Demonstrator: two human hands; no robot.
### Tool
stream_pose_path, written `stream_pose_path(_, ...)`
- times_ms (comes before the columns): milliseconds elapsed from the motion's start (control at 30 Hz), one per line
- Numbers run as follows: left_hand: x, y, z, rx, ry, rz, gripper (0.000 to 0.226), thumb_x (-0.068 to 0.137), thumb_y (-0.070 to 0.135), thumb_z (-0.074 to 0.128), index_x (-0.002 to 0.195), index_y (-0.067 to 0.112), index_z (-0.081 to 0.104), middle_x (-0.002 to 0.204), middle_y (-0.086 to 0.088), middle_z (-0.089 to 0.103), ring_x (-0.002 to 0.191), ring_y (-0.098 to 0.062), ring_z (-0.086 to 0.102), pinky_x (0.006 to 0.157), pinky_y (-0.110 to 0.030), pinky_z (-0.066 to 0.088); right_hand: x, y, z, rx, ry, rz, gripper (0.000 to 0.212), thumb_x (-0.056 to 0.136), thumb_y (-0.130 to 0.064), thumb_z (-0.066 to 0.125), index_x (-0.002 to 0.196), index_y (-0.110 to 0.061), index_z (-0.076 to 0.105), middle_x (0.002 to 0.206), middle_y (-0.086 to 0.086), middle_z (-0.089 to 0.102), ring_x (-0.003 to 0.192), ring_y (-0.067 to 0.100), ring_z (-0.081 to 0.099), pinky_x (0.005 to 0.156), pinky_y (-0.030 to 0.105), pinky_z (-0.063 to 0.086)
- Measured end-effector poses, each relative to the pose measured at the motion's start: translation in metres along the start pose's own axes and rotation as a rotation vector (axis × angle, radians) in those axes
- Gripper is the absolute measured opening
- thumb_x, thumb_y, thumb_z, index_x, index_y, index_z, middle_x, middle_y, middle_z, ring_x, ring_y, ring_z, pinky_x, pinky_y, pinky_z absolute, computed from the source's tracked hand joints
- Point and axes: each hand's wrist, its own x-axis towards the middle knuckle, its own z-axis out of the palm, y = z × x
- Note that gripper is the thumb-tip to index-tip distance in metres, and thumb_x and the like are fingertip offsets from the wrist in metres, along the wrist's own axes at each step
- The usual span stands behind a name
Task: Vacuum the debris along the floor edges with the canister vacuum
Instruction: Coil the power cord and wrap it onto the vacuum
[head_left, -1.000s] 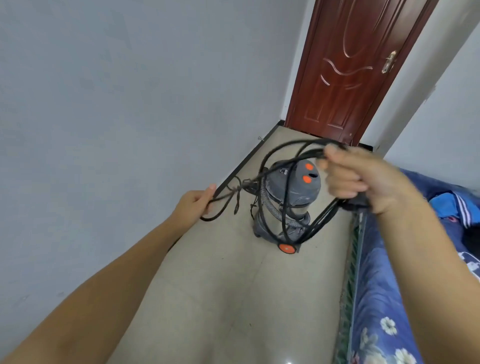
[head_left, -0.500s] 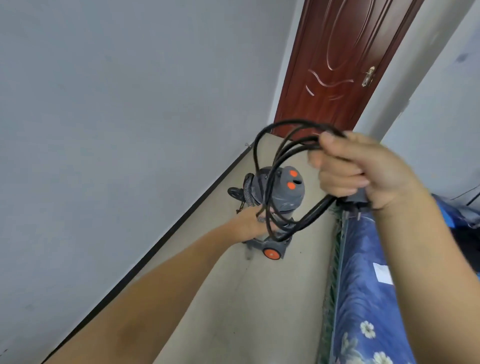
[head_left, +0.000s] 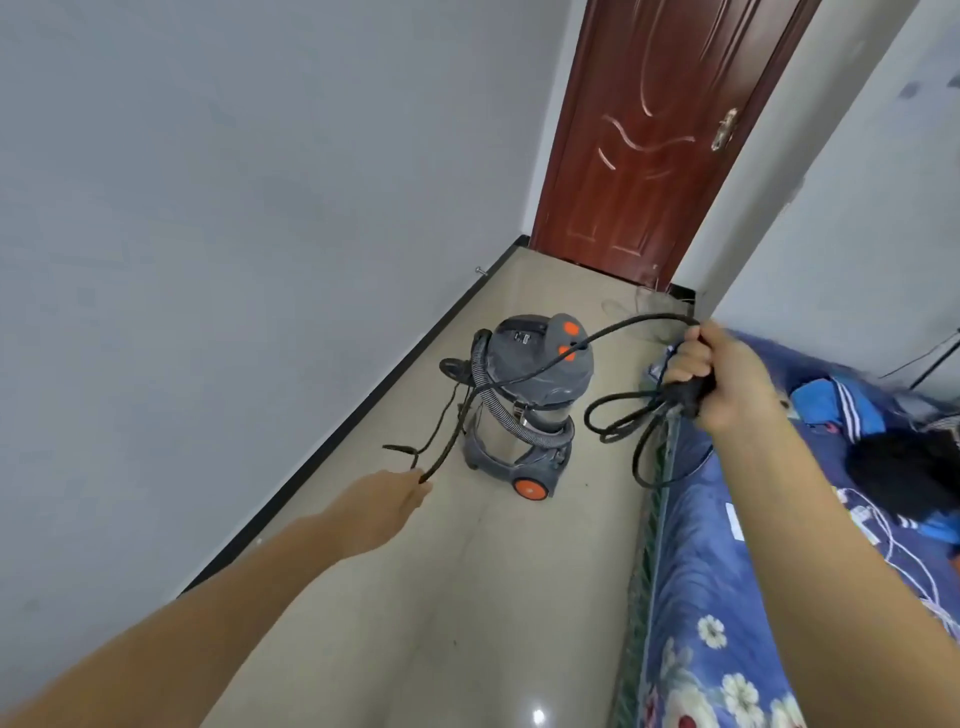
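Black power cord (head_left: 545, 366) runs between the two hands in the head view, slack across the top of the canister vacuum (head_left: 530, 395). The right hand (head_left: 722, 374) is fisted round a bundle of the cord's loops, which hang down in front of the bed's edge. The left hand (head_left: 395, 496) reaches low toward the floor, fingers closed on the cord's other stretch, with a loose end curling just beyond the fingertips.

That vacuum stands upright on the beige tiled floor (head_left: 415, 597), between the grey wall (head_left: 208, 234) on the left and the bed (head_left: 727, 597) on the right, nearer the wall. It has a grey top with orange buttons, a steel drum, an orange wheel and a ribbed grey hose (head_left: 498, 410) wrapped around its body.

A dark skirting strip (head_left: 332, 441) follows the foot of the wall. At the far end of the floor stands a shut reddish-brown door (head_left: 649, 145) with a brass handle. The bed carries a blue flowered cover, some blue clothing and thin white cables.
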Motion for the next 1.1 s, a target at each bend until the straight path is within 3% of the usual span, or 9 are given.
stream_pose_path(133, -0.026, 0.038, -0.002, 0.34, -0.336, 0.104, 0.037, 0.104, 0.029, 0.023, 0.117, 0.007, 0.05, 0.115, -0.012, 0.058, 0.103, -0.029, 0.056, 0.079, -0.034, 0.04, 0.015, 0.063, 0.014, -0.406, 0.011, 0.044, 0.033, 0.102, -0.024, 0.037, 0.071, -0.015, 0.044, 0.043, -0.005, 0.045, 0.032, 0.006, 0.045, 0.035, 0.015, 0.037)
stream_pose_path(233, -0.033, 0.065, -0.017, 0.419, -0.389, 0.178, 0.037, 0.104, 0.027, 0.023, 0.115, 0.005, 0.05, 0.113, -0.015, 0.057, 0.1, -0.03, 0.055, 0.076, -0.035, 0.037, 0.001, 0.1, 0.034, -0.708, -0.224, 0.054, 0.03, 0.103, -0.024, 0.036, 0.088, -0.004, 0.053, 0.057, 0.0, 0.069, 0.054, 0.011, 0.068, 0.047, 0.019, 0.052)
stream_pose_path(367, -0.045, 0.087, -0.04, 0.346, -0.25, 0.25, 0.032, 0.104, 0.028, 0.025, 0.102, 0.012, 0.052, 0.078, -0.001, 0.049, 0.062, -0.016, 0.037, 0.067, -0.033, 0.034, -0.035, 0.126, 0.044, -1.022, -0.612, 0.059, 0.03, 0.103, -0.026, 0.033, 0.094, -0.007, 0.055, 0.076, 0.0, 0.075, 0.075, 0.014, 0.073, 0.066, 0.019, 0.056)
stream_pose_path(467, -0.057, 0.079, -0.056, 0.083, -0.044, 0.182, 0.027, 0.101, 0.036, 0.031, 0.086, 0.021, 0.048, 0.06, 0.007, 0.033, 0.061, -0.013, 0.039, 0.061, -0.025, 0.031, -0.062, 0.123, 0.038, -1.211, -0.657, -0.05, 0.024, 0.101, -0.023, 0.037, 0.08, -0.016, 0.045, 0.06, -0.019, 0.068, 0.061, -0.008, 0.063, 0.06, 0.007, 0.047)
stream_pose_path(567, -0.06, 0.067, -0.063, -0.213, 0.124, 0.165, 0.029, 0.094, 0.037, 0.048, 0.067, 0.028, 0.053, 0.049, 0.006, 0.041, 0.049, -0.005, 0.042, 0.049, -0.018, 0.03, -0.082, 0.121, 0.035, -1.456, -0.698, -0.258, 0.029, 0.099, -0.022, 0.04, 0.072, -0.019, 0.045, 0.053, -0.01, 0.061, 0.053, -0.004, 0.053, 0.056, 0.013, 0.041)
stream_pose_path(667, -0.048, 0.056, -0.058, -0.556, 0.268, 0.155, 0.045, 0.082, 0.03, 0.068, 0.048, 0.027, 0.04, 0.044, 0.01, 0.037, 0.044, -0.005, 0.032, 0.045, -0.016, 0.025, -0.093, 0.114, 0.043, -1.349, -0.592, -0.303, 0.03, 0.098, -0.022, 0.042, 0.068, -0.019, 0.045, 0.057, -0.005, 0.052, 0.049, 0.003, 0.049, 0.053, 0.022, 0.043)
stream_pose_path(767, -0.03, 0.034, -0.048, -0.708, 0.321, 0.147, 0.04, 0.083, 0.026, 0.068, 0.051, 0.026, 0.045, 0.053, 0.008, 0.039, 0.051, -0.003, 0.034, 0.052, -0.015, 0.03, -0.094, 0.084, 0.045, -0.951, -0.515, -0.13, 0.03, 0.097, -0.019, 0.046, 0.068, -0.015, 0.043, 0.042, -0.007, 0.041, 0.032, 0.007, 0.039, 0.046, 0.024, 0.04)
stream_pose_path(933, 0.004, 0.018, -0.031, -0.209, 0.531, 0.24, 0.038, 0.09, 0.019, 0.057, 0.06, 0.023, 0.034, 0.056, 0.009, 0.035, 0.053, -0.004, 0.032, 0.057, -0.033, 0.04, -0.106, 0.027, 0.03, -0.54, -0.482, -0.079, 0.024, 0.083, -0.031, 0.049, 0.069, -0.011, 0.045, 0.037, -0.008, 0.028, 0.027, 0.005, 0.022, 0.041, 0.018, 0.034)
stream_pose_path(1100, 0.042, 0.029, -0.047, -0.202, 0.745, 0.167, 0.009, 0.084, 0.003, 0.057, 0.075, 0.003, 0.057, 0.072, -0.007, 0.057, 0.066, -0.022, 0.051, 0.07, -0.041, 0.047, -0.118, 0.007, 0.01, -0.556, -0.461, -0.031, 0.025, 0.083, -0.031, 0.049, 0.064, -0.015, 0.05, 0.04, -0.006, 0.025, 0.026, 0.004, 0.02, 0.039, 0.015, 0.033)
